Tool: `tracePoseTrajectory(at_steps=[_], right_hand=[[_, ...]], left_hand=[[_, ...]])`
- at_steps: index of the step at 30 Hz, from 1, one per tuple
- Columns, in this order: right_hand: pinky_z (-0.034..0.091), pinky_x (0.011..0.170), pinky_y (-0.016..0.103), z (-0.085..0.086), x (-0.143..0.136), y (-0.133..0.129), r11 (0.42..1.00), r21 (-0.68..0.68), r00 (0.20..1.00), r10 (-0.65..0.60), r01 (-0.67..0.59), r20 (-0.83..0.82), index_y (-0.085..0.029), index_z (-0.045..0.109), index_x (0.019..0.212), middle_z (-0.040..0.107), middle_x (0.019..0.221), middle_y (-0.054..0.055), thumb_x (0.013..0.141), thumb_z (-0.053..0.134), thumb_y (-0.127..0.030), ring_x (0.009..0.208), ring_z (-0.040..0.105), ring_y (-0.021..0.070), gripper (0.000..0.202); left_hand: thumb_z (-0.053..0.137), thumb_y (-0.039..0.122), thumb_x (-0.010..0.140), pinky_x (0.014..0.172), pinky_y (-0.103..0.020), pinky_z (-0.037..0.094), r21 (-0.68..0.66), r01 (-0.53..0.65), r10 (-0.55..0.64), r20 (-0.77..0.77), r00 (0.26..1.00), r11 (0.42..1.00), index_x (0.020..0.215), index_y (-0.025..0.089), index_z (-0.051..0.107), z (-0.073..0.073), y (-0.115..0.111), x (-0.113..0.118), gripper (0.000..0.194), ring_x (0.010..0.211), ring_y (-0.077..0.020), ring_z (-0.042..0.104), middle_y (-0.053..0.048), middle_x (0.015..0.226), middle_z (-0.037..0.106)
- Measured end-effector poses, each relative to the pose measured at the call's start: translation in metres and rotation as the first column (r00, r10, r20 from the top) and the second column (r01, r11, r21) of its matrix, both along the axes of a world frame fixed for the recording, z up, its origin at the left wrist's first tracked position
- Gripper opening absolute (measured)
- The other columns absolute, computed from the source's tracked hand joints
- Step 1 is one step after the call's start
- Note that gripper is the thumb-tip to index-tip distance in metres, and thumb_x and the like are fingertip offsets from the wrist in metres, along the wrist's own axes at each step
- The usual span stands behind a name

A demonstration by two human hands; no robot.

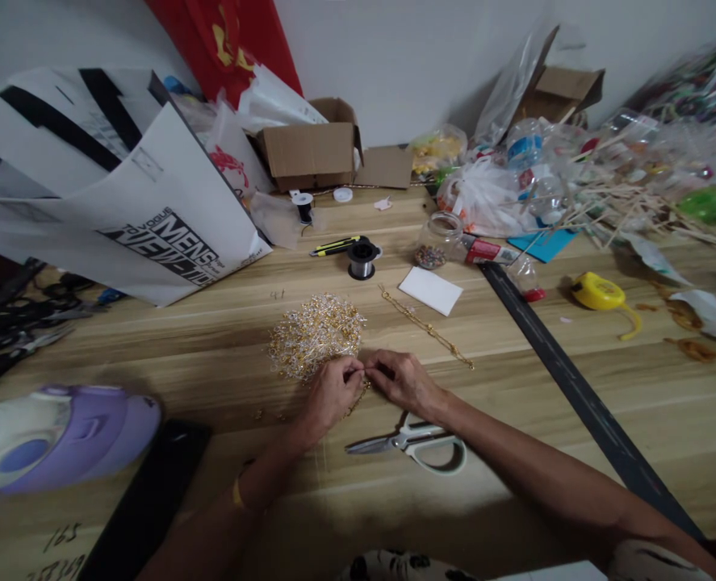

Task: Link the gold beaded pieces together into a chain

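My left hand point(333, 391) and my right hand point(403, 379) meet fingertip to fingertip at the middle of the table. Both are pinched closed on something too small to make out. A short gold chain point(358, 401) hangs by the left fingers. Just behind my left hand lies a heap of gold and clear beaded pieces point(318, 332). To the right, a longer gold chain point(427, 327) lies slanting on the wood. Scissors with pale handles point(415, 442) rest in front of my hands, blades pointing left.
A wire spool point(362, 261), a yellow cutter point(337, 245), a white card point(431, 290) and a bead jar point(439, 240) stand behind. Right are a dark strip point(575, 375) and a yellow tape measure point(600, 291); left, a purple-white object point(85, 436) and a large bag point(152, 210).
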State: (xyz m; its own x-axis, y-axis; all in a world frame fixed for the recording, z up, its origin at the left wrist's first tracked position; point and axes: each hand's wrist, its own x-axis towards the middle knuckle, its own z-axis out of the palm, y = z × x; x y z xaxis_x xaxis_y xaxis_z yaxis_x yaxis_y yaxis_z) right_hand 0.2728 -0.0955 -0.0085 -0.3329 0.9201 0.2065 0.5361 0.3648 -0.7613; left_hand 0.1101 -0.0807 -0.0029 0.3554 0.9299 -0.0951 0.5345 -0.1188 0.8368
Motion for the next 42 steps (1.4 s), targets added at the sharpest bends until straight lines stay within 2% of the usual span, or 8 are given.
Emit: tracePoseTrajectory(at_steps=[9,16,21,29,36,42], right_hand=[[0.042,0.061,0.023,-0.005,-0.001,-0.003,0.983,0.175,0.988,0.03,-0.058,0.154,-0.015,0.057,0.086,0.064,0.074,0.006,0.087,0.046,-0.015,0.065,0.059,0.0155,0.011],[0.041,0.061,0.023,-0.009,0.0,-0.003,0.979,0.189,0.981,0.034,-0.071,0.192,-0.016,0.055,0.087,0.062,0.074,0.006,0.089,0.044,-0.016,0.065,0.058,0.0158,0.011],[0.041,0.062,0.024,-0.008,0.0,-0.003,0.987,0.147,0.986,0.045,-0.069,0.159,-0.017,0.055,0.086,0.062,0.073,0.006,0.089,0.044,-0.016,0.065,0.057,0.0161,0.012],[0.04,0.062,0.022,-0.006,0.001,-0.002,0.992,0.112,0.995,0.056,-0.066,0.084,-0.017,0.055,0.083,0.061,0.073,0.005,0.087,0.045,-0.014,0.064,0.056,0.015,0.011],[0.038,0.059,0.02,0.0,0.001,-0.001,0.998,0.042,0.999,0.045,-0.046,0.006,-0.016,0.057,0.079,0.059,0.068,0.001,0.083,0.048,-0.011,0.059,0.052,0.0117,0.011],[0.036,0.055,0.019,0.001,0.002,0.002,0.996,-0.087,0.999,0.013,-0.017,-0.051,-0.015,0.061,0.078,0.057,0.063,-0.001,0.08,0.052,-0.012,0.056,0.049,0.0099,0.009]], left_hand=[[0.05,0.017,0.075,0.06,-0.022,0.045,-0.058,0.01,-0.005,0.092,0.996,0.998,0.072,0.014,0.062,-0.007,0.001,-0.002,0.013,0.062,-0.014,0.058,-0.002,0.063,0.062],[0.054,0.019,0.072,0.063,-0.023,0.047,-0.08,0.018,-0.008,0.122,0.993,0.997,0.075,0.013,0.063,-0.015,0.004,-0.005,0.011,0.066,-0.0149,0.061,-0.004,0.071,0.067],[0.055,0.02,0.073,0.065,-0.025,0.048,-0.057,0.018,-0.011,0.115,0.993,0.998,0.078,0.013,0.065,-0.019,0.005,-0.007,0.013,0.066,-0.0157,0.062,-0.005,0.072,0.069],[0.056,0.019,0.073,0.064,-0.024,0.048,-0.079,0.011,0.004,0.189,0.982,0.997,0.077,0.013,0.065,-0.011,0.005,-0.006,0.012,0.067,-0.0153,0.063,-0.005,0.071,0.068],[0.054,0.021,0.071,0.051,-0.021,0.045,-0.181,0.025,0.024,0.263,0.964,0.983,0.071,0.013,0.059,-0.005,0.006,-0.006,0.01,0.055,-0.0124,0.058,-0.002,0.061,0.062],[0.058,0.024,0.068,0.045,-0.02,0.042,-0.263,0.019,0.065,0.305,0.95,0.964,0.068,0.013,0.058,-0.003,0.007,-0.005,0.012,0.048,-0.0099,0.053,0.0,0.057,0.059]])
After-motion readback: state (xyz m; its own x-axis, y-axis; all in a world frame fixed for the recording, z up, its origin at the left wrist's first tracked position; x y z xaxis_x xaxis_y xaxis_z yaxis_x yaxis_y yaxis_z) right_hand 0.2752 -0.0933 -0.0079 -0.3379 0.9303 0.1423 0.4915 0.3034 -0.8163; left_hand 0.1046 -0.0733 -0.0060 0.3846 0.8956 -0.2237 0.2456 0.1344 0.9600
